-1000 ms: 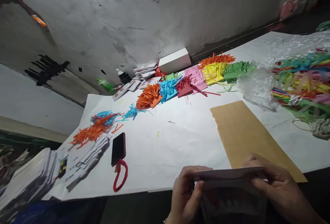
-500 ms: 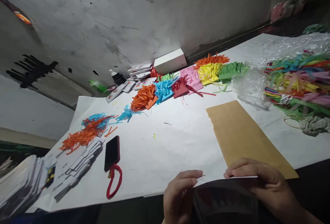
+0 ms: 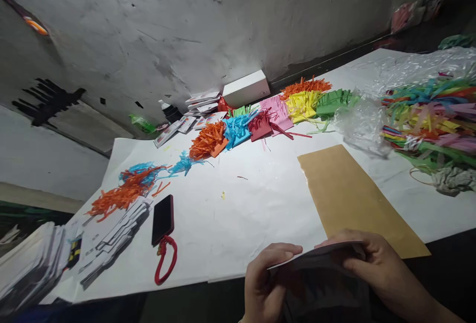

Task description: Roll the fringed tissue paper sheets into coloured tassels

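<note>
Nearly closed, the left hand [image 3: 266,273] and right hand [image 3: 377,258] pinch opposite ends of a thin, pale-edged sheet [image 3: 322,276] at the near edge of a white-covered table [image 3: 245,219], where even, gentle tension should keep its bowed top from creasing

Bright tabletop [image 3: 253,214], dim outer corners
</note>
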Demonstrator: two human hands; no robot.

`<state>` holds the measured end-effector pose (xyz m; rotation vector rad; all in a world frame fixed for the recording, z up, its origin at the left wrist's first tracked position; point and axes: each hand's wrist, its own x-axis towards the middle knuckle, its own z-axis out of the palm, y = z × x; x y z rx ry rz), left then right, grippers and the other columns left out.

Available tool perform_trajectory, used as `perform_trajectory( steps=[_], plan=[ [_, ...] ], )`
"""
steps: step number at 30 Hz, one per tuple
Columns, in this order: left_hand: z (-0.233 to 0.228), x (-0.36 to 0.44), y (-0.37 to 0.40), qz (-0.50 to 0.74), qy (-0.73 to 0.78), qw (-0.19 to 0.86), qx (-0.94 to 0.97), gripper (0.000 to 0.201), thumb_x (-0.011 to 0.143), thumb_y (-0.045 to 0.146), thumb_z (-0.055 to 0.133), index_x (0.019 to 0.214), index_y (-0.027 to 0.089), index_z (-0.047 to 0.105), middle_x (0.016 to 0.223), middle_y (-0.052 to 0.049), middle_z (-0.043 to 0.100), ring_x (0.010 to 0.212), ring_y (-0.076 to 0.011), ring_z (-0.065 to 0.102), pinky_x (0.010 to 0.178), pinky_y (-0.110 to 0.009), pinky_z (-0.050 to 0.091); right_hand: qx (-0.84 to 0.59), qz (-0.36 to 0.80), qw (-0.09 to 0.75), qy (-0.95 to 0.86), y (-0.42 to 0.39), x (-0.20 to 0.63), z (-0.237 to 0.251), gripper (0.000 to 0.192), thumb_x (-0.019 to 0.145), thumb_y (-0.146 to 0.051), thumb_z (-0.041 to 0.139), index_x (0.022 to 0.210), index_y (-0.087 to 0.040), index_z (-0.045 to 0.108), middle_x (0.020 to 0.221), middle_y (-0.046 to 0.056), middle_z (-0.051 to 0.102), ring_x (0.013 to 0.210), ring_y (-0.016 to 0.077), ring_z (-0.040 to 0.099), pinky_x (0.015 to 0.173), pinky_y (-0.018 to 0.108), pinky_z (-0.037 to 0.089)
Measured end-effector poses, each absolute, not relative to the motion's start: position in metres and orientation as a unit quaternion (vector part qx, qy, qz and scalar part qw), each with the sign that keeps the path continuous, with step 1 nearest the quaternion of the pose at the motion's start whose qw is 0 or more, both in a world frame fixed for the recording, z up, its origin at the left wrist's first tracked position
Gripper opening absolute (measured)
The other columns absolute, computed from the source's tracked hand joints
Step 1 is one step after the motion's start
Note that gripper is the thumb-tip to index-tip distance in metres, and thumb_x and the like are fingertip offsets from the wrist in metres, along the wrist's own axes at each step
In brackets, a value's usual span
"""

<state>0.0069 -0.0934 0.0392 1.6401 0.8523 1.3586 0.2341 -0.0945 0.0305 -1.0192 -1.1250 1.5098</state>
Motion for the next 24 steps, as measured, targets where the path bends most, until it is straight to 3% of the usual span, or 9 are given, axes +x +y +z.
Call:
perform_trajectory(
  steps=[4,7,9,11,14,18,22,24],
  plan=[
    [0.039,0.014,-0.099,0.551,0.346,0.366,0.665,0.003,0.093,0.022,0.07,0.092,0.025,0.07,0.097,-0.006,0.08,0.084,-0.0219,0.076,0.073,-0.03,0.06,-0.399,0.579,0.555,-0.444,-0.095,0.234,0.027,0.013,0.071,-0.032,0.09,0.083,-0.028,0.083,0.097,0.008,0.081,0.09,0.0268,0.077,0.079,0.033,0.065],
    [0.045,0.02,-0.106,0.552,0.386,0.374,0.638,0.007,0.094,0.03,0.068,0.09,0.025,0.067,0.101,-0.006,0.077,0.087,-0.0222,0.074,0.074,-0.031,0.058,-0.385,0.541,0.586,-0.465,-0.093,0.236,0.025,0.008,0.074,-0.031,0.089,0.076,-0.028,0.082,0.096,0.007,0.08,0.087,0.025,0.078,0.073,0.029,0.065],
    [0.049,0.022,-0.11,0.539,0.401,0.403,0.621,0.02,0.091,0.043,0.071,0.092,0.024,0.065,0.111,-0.011,0.075,0.094,-0.0254,0.073,0.079,-0.034,0.059,-0.345,0.494,0.595,-0.533,-0.089,0.241,0.024,0.003,0.082,-0.029,0.083,0.084,-0.031,0.082,0.102,0.006,0.08,0.091,0.0247,0.077,0.076,0.03,0.065],
    [0.052,0.021,-0.11,0.519,0.423,0.415,0.616,0.025,0.089,0.045,0.072,0.09,0.022,0.063,0.115,-0.014,0.074,0.099,-0.0277,0.072,0.086,-0.038,0.058,-0.302,0.404,0.585,-0.635,-0.086,0.247,0.022,0.016,0.09,-0.026,0.074,0.101,-0.034,0.082,0.107,0.006,0.079,0.101,0.0258,0.075,0.086,0.036,0.064],
    [0.05,0.017,-0.106,0.489,0.435,0.4,0.641,0.015,0.092,0.036,0.07,0.091,0.021,0.067,0.111,-0.014,0.075,0.095,-0.0266,0.073,0.081,-0.035,0.059,-0.333,0.255,0.542,-0.728,-0.091,0.254,0.014,0.031,0.101,-0.023,0.059,0.126,-0.036,0.072,0.114,0.004,0.078,0.112,0.0245,0.072,0.103,0.042,0.056],
    [0.043,0.011,-0.099,0.48,0.37,0.369,0.705,0.014,0.093,0.026,0.067,0.107,0.023,0.069,0.105,-0.012,0.077,0.089,-0.0243,0.075,0.075,-0.031,0.06,-0.377,0.174,0.486,-0.769,-0.098,0.261,0.004,0.038,0.109,-0.026,0.038,0.139,-0.034,0.062,0.127,0.004,0.073,0.118,0.0236,0.069,0.113,0.046,0.047],
    [0.038,0.01,-0.098,0.496,0.374,0.362,0.694,0.015,0.096,0.02,0.063,0.109,0.023,0.069,0.104,-0.012,0.077,0.091,-0.0225,0.074,0.075,-0.029,0.06,-0.292,0.106,0.457,-0.833,-0.087,0.266,0.008,0.046,0.101,-0.033,0.061,0.146,-0.028,0.055,0.122,0.009,0.075,0.107,0.0245,0.073,0.093,0.04,0.06],
    [0.037,0.01,-0.099,0.495,0.364,0.366,0.698,0.015,0.096,0.02,0.063,0.11,0.023,0.069,0.104,-0.011,0.077,0.092,-0.0217,0.074,0.076,-0.027,0.06,-0.262,0.091,0.448,-0.85,-0.081,0.267,0.011,0.047,0.102,-0.026,0.059,0.148,-0.023,0.053,0.115,0.011,0.076,0.097,0.0213,0.074,0.078,0.032,0.063]
  ],
)
